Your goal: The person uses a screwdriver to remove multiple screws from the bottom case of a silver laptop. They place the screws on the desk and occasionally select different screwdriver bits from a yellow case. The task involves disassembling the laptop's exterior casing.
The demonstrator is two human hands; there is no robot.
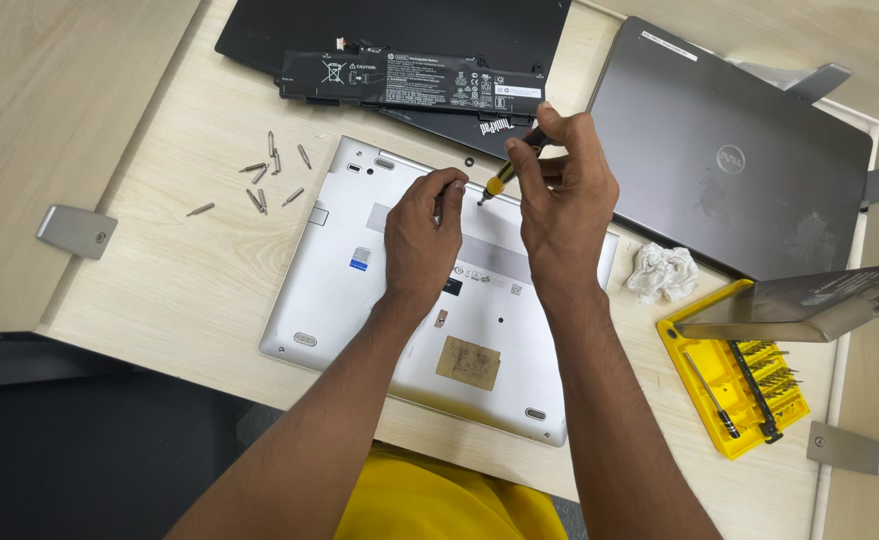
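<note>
A silver laptop (359, 300) lies upside down on the light wooden desk (189, 270), its base cover facing up. My right hand (564, 205) grips a small yellow-and-black screwdriver (504, 175), its tip angled down toward the laptop's far edge. My left hand (424, 235) rests on the base cover, its fingers pinched close to the screwdriver tip. What the fingers pinch is too small to tell.
Several loose screwdriver bits (269, 175) lie left of the laptop. A black battery pack (409, 82) rests on a black laptop (259, 30) at the back. A grey laptop (729, 160) sits at right, beside a crumpled white tissue (662, 270) and a yellow bit case (744, 385).
</note>
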